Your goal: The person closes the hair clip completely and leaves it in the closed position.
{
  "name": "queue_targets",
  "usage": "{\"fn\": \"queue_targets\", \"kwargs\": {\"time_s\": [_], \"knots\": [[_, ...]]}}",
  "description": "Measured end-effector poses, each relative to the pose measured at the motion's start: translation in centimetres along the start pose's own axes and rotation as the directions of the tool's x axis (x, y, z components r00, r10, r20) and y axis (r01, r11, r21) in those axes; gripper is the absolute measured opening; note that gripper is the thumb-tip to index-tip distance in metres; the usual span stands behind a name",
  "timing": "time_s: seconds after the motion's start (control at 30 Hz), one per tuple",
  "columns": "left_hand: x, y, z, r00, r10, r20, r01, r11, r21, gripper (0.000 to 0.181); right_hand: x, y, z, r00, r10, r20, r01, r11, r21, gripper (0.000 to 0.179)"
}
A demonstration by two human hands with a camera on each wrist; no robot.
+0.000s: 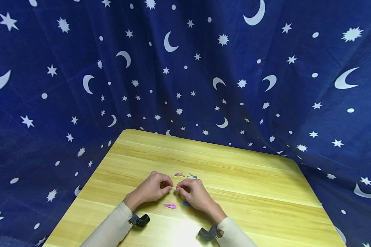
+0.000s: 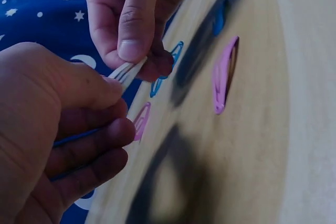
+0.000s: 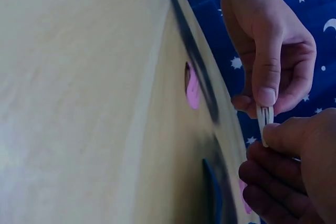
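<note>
A cream-white snap hair clip (image 2: 126, 73) is held a little above the table between both hands. My left hand (image 1: 151, 188) pinches one end with thumb and index finger, its other fingers loosely bent in the left wrist view. At the opposite end, my right hand (image 1: 196, 195) pinches the clip between thumb and fingers. In the right wrist view the clip (image 3: 266, 115) shows slim slots along its length; the fingertips hide both its ends. Nearest below the hands lie a pink hair clip (image 1: 170, 206) and a blue hair clip (image 1: 187, 203), the latter partly covered by the right hand.
Beyond the hands, a darker pink hair clip (image 1: 179, 174) and a teal hair clip (image 1: 192, 176) lie side by side on the wooden table (image 1: 250, 185). A dark blue curtain (image 1: 198, 75) with moons and stars hangs behind the table and along its sides.
</note>
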State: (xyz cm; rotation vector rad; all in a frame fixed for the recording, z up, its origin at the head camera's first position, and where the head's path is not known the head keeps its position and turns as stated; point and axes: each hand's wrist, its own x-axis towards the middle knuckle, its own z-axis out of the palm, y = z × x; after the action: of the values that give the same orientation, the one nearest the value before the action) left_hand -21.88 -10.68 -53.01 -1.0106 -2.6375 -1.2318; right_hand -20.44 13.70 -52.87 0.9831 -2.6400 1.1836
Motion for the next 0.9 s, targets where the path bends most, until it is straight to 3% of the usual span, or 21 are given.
{"fn": "queue_targets", "kwargs": {"time_s": [0.2, 0.43, 0.63, 0.9], "knots": [[-0.3, -0.1, 0.1, 0.998, 0.015, 0.066, -0.019, 0.997, 0.069, 0.009, -0.1, -0.2, 0.2, 0.999, 0.021, 0.047, -0.019, 0.999, -0.032, 0.009], [-0.3, -0.5, 0.5, 0.991, 0.068, 0.112, -0.081, 0.989, 0.121, 0.013, -0.1, 0.1, 0.7, 0.997, -0.046, 0.054, 0.05, 0.996, -0.076, 0.011], [-0.2, -0.5, 0.7, 0.988, 0.061, 0.145, -0.089, 0.977, 0.196, 0.015, -0.2, 0.0, 1.1, 0.994, -0.07, 0.081, 0.082, 0.983, -0.162, 0.008], [0.1, -0.4, 0.7, 0.99, 0.051, 0.132, -0.076, 0.979, 0.192, 0.012, -0.3, 0.1, 0.5, 0.996, -0.076, 0.056, 0.083, 0.987, -0.14, 0.006]]}}
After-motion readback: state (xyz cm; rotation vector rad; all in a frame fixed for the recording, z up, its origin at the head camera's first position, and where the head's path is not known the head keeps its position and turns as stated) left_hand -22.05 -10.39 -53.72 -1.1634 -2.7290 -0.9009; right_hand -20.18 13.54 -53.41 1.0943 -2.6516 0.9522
